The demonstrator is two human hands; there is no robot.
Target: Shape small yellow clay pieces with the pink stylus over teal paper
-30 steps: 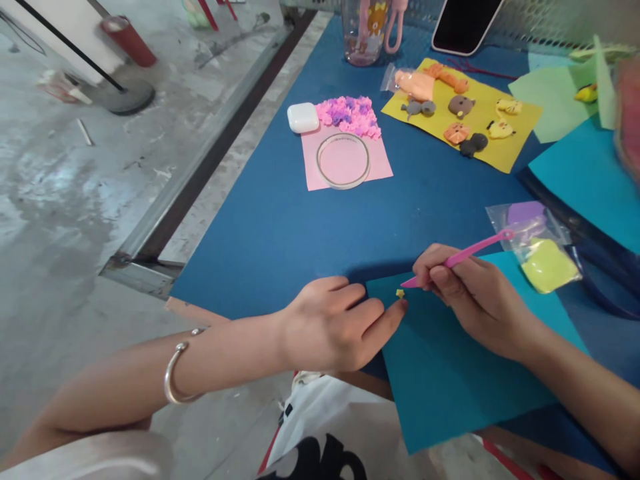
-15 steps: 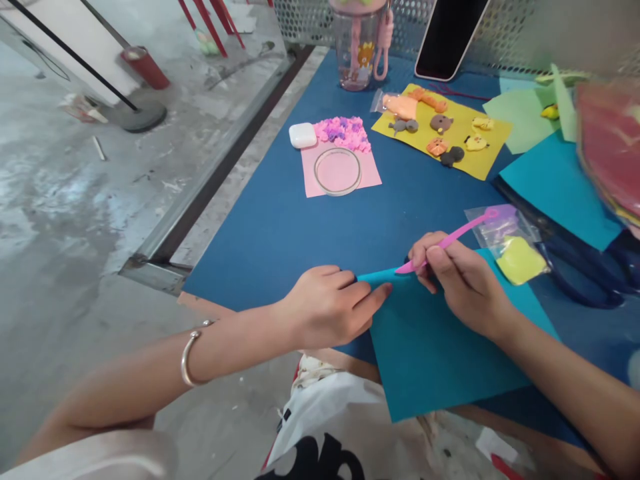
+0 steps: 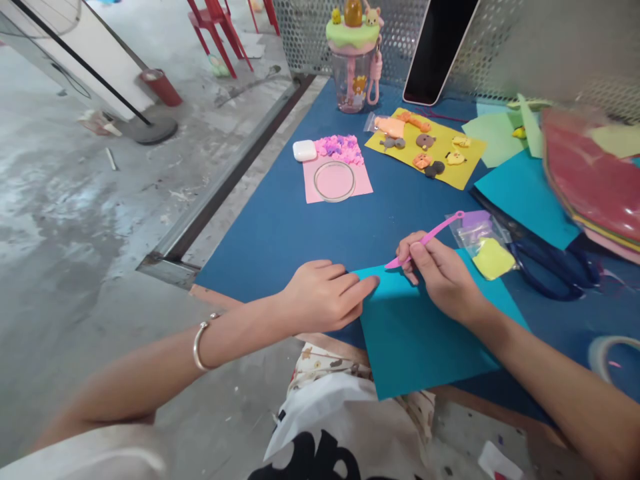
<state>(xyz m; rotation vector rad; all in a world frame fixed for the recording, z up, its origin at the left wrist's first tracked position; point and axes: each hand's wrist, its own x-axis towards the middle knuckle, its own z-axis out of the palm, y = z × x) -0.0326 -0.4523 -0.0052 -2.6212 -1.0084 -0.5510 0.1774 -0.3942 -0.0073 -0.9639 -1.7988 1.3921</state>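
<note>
A teal paper sheet (image 3: 425,340) lies at the near edge of the blue table (image 3: 280,227). My left hand (image 3: 323,297) rests beside the sheet's left corner, fingers curled loosely and index finger stretched onto the paper. My right hand (image 3: 440,277) is closed round a pink plastic modelling tool (image 3: 430,237), its flat tip touching the sheet's top edge. The small yellow piece seen earlier on the paper does not show. A clear bag with yellow and purple clay (image 3: 487,243) lies just right of the tool.
Behind are a pink sheet with a clear ring and pink-purple clay bits (image 3: 336,175), a white earbud case (image 3: 305,151), a yellow sheet with small clay animals (image 3: 425,150), a decorated cup (image 3: 353,60), a propped phone (image 3: 437,47), blue scissors (image 3: 550,263) and stacked coloured papers (image 3: 595,187).
The camera has tilted up, showing more of the table's far end. My right hand shifted the tool tip slightly up the paper; the tiny yellow piece is out of sight.
</note>
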